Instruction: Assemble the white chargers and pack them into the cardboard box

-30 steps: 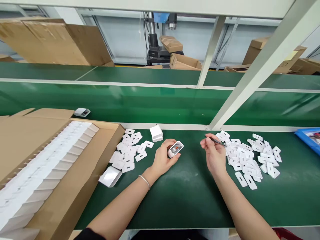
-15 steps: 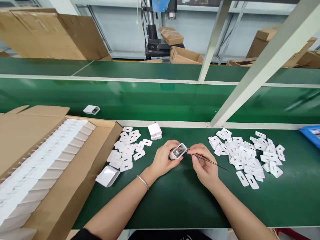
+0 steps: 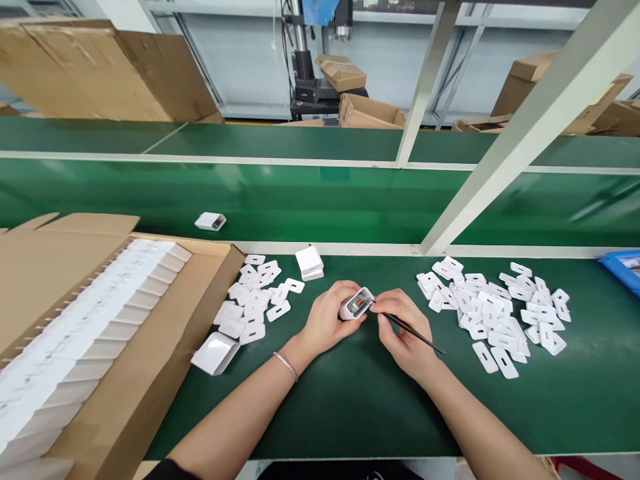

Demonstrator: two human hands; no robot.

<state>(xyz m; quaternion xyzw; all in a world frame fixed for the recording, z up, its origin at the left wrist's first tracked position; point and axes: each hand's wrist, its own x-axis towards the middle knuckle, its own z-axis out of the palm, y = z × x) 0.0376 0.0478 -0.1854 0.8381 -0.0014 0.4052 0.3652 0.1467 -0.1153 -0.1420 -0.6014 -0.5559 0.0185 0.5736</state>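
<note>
My left hand [image 3: 331, 319] grips a small white charger housing [image 3: 357, 303] with its open end turned up to the right. Metal parts and an orange-red piece show inside that opening. Black tweezers [image 3: 411, 329] are pinched in my right hand [image 3: 406, 330], their tip at the right rim of the opening. Whether the tip touches anything inside I cannot tell. Left of my left hand lies a pile of white slotted plates [image 3: 254, 300], with an empty white housing shell [image 3: 215, 353] beside it. A larger pile of similar plates [image 3: 493, 313] lies right of my right hand.
A cardboard box [image 3: 150, 360] with white dividers fills the left side. Stacked white housings [image 3: 310, 262] stand near the bench's back rail. Another housing [image 3: 211, 221] sits on the green belt [image 3: 320, 200] behind. A slanted white post [image 3: 520, 140] rises at right, near a blue packet [image 3: 623, 270].
The housing on the belt has moved right. The tweezers have turned in my right hand, and their two arms now appear as one dark line. My left hand has stayed nearly still.
</note>
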